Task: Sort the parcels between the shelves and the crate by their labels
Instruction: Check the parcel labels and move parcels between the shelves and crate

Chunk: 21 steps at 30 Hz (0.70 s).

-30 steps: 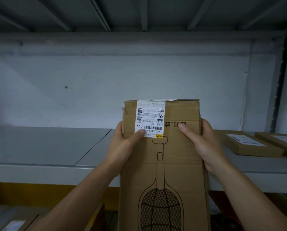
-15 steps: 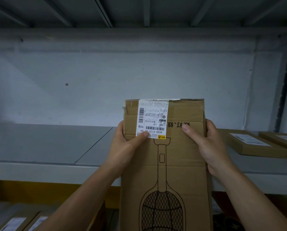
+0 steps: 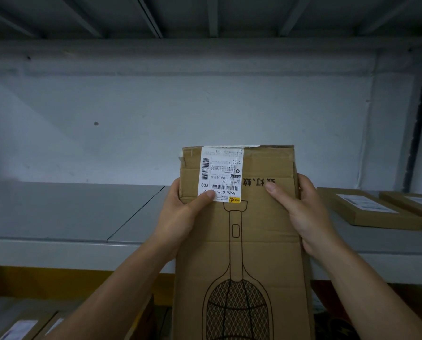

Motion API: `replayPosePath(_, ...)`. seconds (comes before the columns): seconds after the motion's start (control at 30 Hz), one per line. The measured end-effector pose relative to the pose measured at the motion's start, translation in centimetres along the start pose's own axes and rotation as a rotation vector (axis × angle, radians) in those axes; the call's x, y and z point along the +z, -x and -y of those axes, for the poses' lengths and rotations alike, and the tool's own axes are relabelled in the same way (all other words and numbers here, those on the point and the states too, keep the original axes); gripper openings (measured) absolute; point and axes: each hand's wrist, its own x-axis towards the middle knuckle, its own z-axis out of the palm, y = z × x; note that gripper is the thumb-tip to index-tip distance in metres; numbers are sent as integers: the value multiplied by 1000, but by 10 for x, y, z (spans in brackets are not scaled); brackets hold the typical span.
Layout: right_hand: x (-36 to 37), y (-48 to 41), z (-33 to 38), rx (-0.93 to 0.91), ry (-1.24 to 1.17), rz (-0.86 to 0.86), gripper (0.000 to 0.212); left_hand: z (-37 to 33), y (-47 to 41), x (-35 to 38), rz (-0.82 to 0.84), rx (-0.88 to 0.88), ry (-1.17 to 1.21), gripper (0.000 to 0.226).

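This is a parcel storeroom, the kind that a courier depot or a warehouse has. A grey metal shelf (image 3: 70, 217) runs across the view, and the ribbed underside of the upper shelf level (image 3: 205, 15) closes it from above. Behind it stands a plain white-painted wall (image 3: 156, 114). At the right end of the shelf lie two flat cardboard parcels (image 3: 367, 212), each with a white shipping label on top. On the lower level, at the bottom left corner, more labelled boxes (image 3: 21, 327) show. The tall carton (image 3: 242, 253) in front of the shelf edge carries a printed label (image 3: 221, 175) with barcodes and the code C125. The light is dim.
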Motion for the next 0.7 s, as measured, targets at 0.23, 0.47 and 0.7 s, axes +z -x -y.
replayPosePath(0.23,-15,5,-11,142,50,154,58,-11,-13,3,18,-155,-9,41)
replayPosePath(0.47,-13,-14,-5,213,-15,115,50,-19,-24,4,41,-269,-6,48)
replayPosePath(0.7,-10,-46,-5,317,-64,0,59,-8,-5,-15,169,-356,-126,61)
